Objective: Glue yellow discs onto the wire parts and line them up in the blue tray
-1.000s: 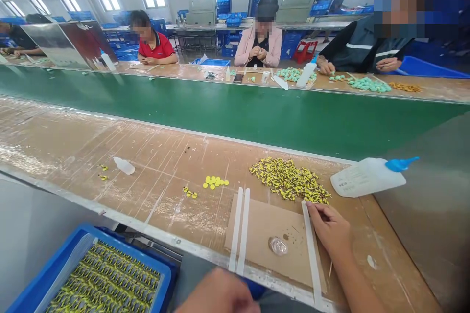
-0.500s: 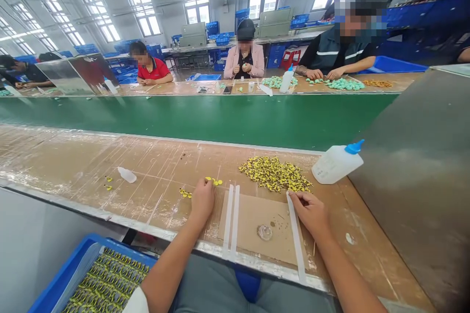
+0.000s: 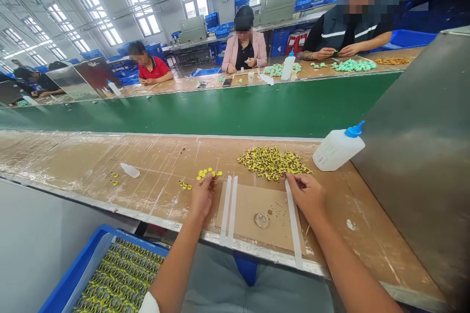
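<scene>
Several small round yellow pieces lie on the bench top, right at the fingertips of my left hand. Its fingers are drawn together; whether they pinch one of the pieces is too small to tell. My right hand reaches the near edge of a heap of small yellow-and-dark pieces. Thumb and forefinger meet there in a pinch, and what is between them is hidden. Between the hands lies a cardboard sheet taped down with white strips, bearing a small clear glass dish.
A large white bottle with a blue nozzle leans beside a metal partition at right. Leftward lie a small white bottle and a few yellow pieces. Below left is a blue crate. Co-workers sit beyond the green strip.
My left hand has shifted slightly down from the round yellow pieces, so more of them show. My right hand stays at the heap's edge. The view has tilted slightly.
</scene>
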`<state>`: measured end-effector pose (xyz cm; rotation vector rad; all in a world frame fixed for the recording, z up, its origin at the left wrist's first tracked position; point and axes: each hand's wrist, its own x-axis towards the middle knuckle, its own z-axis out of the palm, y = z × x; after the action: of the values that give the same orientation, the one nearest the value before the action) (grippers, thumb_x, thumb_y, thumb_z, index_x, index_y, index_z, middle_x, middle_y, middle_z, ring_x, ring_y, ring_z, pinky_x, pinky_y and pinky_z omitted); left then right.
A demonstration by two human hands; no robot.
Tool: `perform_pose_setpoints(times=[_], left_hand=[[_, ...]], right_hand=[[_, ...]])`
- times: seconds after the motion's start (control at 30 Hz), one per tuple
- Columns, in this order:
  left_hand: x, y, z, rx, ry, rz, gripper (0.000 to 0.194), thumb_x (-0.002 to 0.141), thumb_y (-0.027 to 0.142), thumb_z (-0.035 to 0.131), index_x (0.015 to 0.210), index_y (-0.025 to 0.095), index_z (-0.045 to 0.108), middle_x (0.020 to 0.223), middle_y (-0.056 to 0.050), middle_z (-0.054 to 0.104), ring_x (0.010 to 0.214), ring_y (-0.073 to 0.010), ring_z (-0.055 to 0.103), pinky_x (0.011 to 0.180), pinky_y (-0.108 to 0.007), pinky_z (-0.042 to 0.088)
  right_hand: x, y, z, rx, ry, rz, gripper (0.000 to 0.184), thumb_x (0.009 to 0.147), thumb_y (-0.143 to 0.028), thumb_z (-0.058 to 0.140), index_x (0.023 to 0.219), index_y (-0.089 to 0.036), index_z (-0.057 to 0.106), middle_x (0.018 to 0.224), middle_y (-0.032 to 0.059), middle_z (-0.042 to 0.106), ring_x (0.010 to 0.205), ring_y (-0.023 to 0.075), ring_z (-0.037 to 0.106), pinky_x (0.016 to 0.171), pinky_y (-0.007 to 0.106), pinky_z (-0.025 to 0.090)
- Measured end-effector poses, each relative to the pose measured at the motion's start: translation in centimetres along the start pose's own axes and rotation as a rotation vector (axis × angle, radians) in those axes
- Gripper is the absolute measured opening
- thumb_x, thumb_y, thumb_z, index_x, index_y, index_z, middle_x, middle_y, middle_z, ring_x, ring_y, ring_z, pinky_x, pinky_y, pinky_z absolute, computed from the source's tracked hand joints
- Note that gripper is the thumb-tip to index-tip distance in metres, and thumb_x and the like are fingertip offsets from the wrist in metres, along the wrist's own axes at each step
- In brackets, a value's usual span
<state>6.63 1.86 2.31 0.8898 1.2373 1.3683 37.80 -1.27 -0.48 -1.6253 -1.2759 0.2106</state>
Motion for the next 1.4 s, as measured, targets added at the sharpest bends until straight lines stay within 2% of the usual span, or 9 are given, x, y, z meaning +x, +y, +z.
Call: perform_pose_setpoints(times=[0.07,0.2,0.33,0.57,0.87,0.93,1.07,1.17,1.4], left_hand=[[-1.7,0.7,0.6,-0.104,-0.047,-0.071,0.049,0.068,0.056,0.085,0.088,0.013,0.075,0.088,-0.009,0.075,0.068,-0.012,0.063,0.065,-0.024,0.049],[-5.3,2.5,2.2,-0.161,-0.187,-0.197,0.042,0.066,0.046,0.092,0.084,0.01,0.078,0.083,-0.011,0.075,0.066,-0.0119,0.064,0.06,-0.021,0.049],[-8.7,4.0,3.4,-0.163,-0.364,-0.284,0.038,0.068,0.042,0.092,0.083,0.009,0.081,0.076,-0.011,0.075,0.068,-0.0128,0.067,0.062,-0.02,0.05],[-12.3,3.5,2.8,-0.306,-0.486,-0.474,0.031,0.071,0.034,0.092,0.086,0.009,0.081,0.076,-0.008,0.075,0.069,-0.009,0.067,0.065,-0.015,0.053],[-12.2,1.9,2.3,-0.323,-0.567,-0.627,0.037,0.066,0.036,0.096,0.084,0.007,0.081,0.076,-0.009,0.075,0.065,-0.0087,0.069,0.065,-0.014,0.056],[-11.7,1.5,2.0,-0.347,-0.539,-0.652,0.039,0.063,0.03,0.098,0.091,0.009,0.081,0.08,-0.009,0.076,0.067,-0.0095,0.07,0.066,-0.015,0.057],[-9.5,1.0,0.9,-0.439,-0.386,-0.613,0.046,0.06,0.024,0.099,0.1,0.011,0.08,0.087,-0.009,0.076,0.071,-0.0093,0.069,0.067,-0.015,0.057],[-7.2,0.7,0.0,-0.491,-0.274,-0.548,0.043,0.059,0.026,0.099,0.094,0.01,0.08,0.085,-0.008,0.073,0.068,-0.0078,0.066,0.061,-0.013,0.055],[-4.1,-0.6,-2.2,-0.537,-0.143,-0.539,0.037,0.058,0.027,0.1,0.085,0.012,0.077,0.083,-0.004,0.07,0.065,-0.0054,0.063,0.061,-0.012,0.057]], right_hand=[[-0.8,-2.2,-0.7,0.126,-0.025,-0.087,0.046,0.093,-0.06,0.059,0.082,-0.018,0.075,0.082,0.0077,0.071,0.067,0.0186,0.06,0.062,0.032,0.047],[-3.3,-8.2,-1.9,0.362,-0.308,-0.23,0.029,0.097,-0.045,0.063,0.104,-0.02,0.076,0.092,0.0079,0.072,0.069,0.0168,0.062,0.062,0.03,0.051],[-4.8,-12.0,-2.3,0.486,-0.494,-0.278,0.027,0.097,-0.044,0.064,0.1,-0.022,0.078,0.095,0.008,0.071,0.072,0.0163,0.064,0.062,0.028,0.053],[-6.1,-11.7,-3.1,0.615,-0.608,-0.186,0.023,0.093,-0.044,0.071,0.094,-0.023,0.08,0.093,0.0069,0.071,0.073,0.016,0.065,0.058,0.024,0.051],[-6.4,-11.2,-4.6,0.513,-0.788,-0.297,0.022,0.099,-0.041,0.064,0.099,-0.027,0.081,0.105,0.0061,0.072,0.087,0.0172,0.068,0.077,0.028,0.055],[-5.2,-9.4,-4.4,0.461,-0.737,-0.284,0.027,0.1,-0.043,0.06,0.098,-0.025,0.08,0.104,0.0072,0.073,0.087,0.0185,0.068,0.079,0.029,0.055],[-0.6,-3.7,-3.1,0.091,-0.363,-0.127,0.039,0.094,-0.054,0.061,0.087,-0.021,0.079,0.077,0.0056,0.075,0.062,0.0189,0.064,0.06,0.03,0.049],[2.6,-0.5,-1.9,-0.136,-0.338,-0.196,0.041,0.093,-0.057,0.06,0.081,-0.022,0.078,0.074,0.0046,0.076,0.059,0.0191,0.065,0.056,0.029,0.046],[3.0,0.5,0.6,-0.266,-0.099,-0.315,0.049,0.104,-0.05,0.048,0.074,-0.019,0.073,0.07,0.0062,0.073,0.06,0.017,0.065,0.058,0.028,0.043]])
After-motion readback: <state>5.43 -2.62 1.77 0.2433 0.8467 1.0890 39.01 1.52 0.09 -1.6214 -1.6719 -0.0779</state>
